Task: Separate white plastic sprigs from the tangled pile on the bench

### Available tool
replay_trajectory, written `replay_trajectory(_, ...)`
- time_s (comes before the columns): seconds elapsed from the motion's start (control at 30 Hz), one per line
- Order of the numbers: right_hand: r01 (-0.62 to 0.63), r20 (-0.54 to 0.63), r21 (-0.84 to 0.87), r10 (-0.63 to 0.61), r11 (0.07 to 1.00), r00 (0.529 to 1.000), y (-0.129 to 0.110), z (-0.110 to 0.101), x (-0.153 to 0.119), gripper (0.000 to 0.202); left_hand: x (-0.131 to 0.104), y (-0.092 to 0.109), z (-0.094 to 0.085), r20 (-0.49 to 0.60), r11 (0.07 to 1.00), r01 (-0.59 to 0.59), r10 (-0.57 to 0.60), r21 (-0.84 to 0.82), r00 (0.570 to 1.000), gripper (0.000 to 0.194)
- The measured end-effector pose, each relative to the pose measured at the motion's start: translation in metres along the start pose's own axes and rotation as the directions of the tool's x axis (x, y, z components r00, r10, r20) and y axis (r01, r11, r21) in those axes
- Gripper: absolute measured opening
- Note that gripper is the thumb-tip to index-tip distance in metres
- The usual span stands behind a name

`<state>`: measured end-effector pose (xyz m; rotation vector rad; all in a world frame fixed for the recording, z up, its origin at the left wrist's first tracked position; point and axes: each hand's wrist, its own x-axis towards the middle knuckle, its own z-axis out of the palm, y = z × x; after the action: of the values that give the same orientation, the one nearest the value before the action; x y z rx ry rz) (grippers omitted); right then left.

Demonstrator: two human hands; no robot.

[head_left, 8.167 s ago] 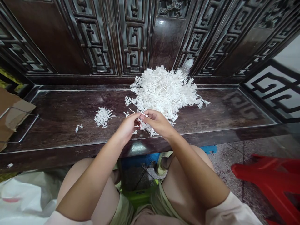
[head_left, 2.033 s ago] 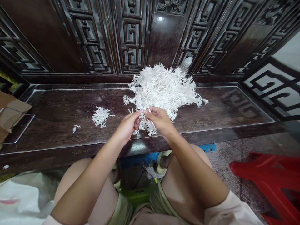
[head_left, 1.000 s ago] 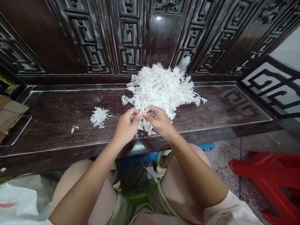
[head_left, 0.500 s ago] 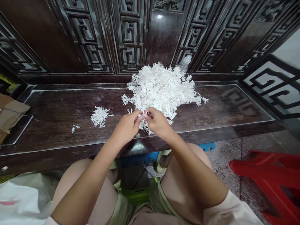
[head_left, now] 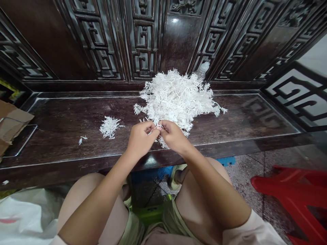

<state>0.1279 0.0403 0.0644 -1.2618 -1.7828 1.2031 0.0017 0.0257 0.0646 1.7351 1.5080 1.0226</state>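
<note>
I am pinching a thin white branching strand (head_left: pixel 158 126) with left hand (head_left: pixel 141 137) and right hand (head_left: pixel 175 136), fingers closed, above the dark wooden table (head_left: pixel 230 126). A small white frayed clump (head_left: pixel 109 127) is lying left; beyond, a large white tangled heap (head_left: pixel 178 97) is fronting a clear white-capped bottle (head_left: pixel 203 69).

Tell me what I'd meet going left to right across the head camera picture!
Cardboard → tiny white scraps → small white pile → big white pile → red stool.
</note>
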Motion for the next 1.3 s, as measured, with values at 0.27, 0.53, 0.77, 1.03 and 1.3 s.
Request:
replay_trajectory(0.27, -0.032, 0.101, 0.301, 0.002, 0.953, 0.995, -0.013, -0.012, -0.003, 0.019, 0.012, -0.008, -0.009, 0.101, 0.756, 0.195, -0.169, -0.624, 0.98, 0.014)
replay_trajectory(0.53, 0.026, -0.147, 0.178, 0.0, 0.984, 0.989, 0.001, -0.011, 0.004, 0.017, 0.014, -0.008, -0.015, 0.311, 0.538, 0.404, -0.258, -0.74, 0.915, 0.017)
replay_trajectory(0.77, -0.016, -0.097, 0.186, 0.035, 0.982, 0.995, 0.002, 0.0, 0.006, 0.013, 0.014, -0.011, -0.002, 0.518, 0.108, 0.621, -0.453, -0.776, 0.726, 0.019)
replay_trajectory(1.03, -0.011, -0.153, 0.079, 0.023, 0.997, 0.988, 0.006, -0.002, 0.005, 0.012, 0.014, -0.012, -0.001, 0.449, 0.209, 0.588, -0.467, -0.781, 0.762, 0.008)
replay_trajectory(1.3, 0.019, -0.095, -0.005, -0.019, 1.0, 0.995, 0.01, -0.002, 0.006, 0.017, 0.006, -0.015, 0.006, 0.385, 0.658, 0.436, -0.233, -0.614, 0.893, 0.031)
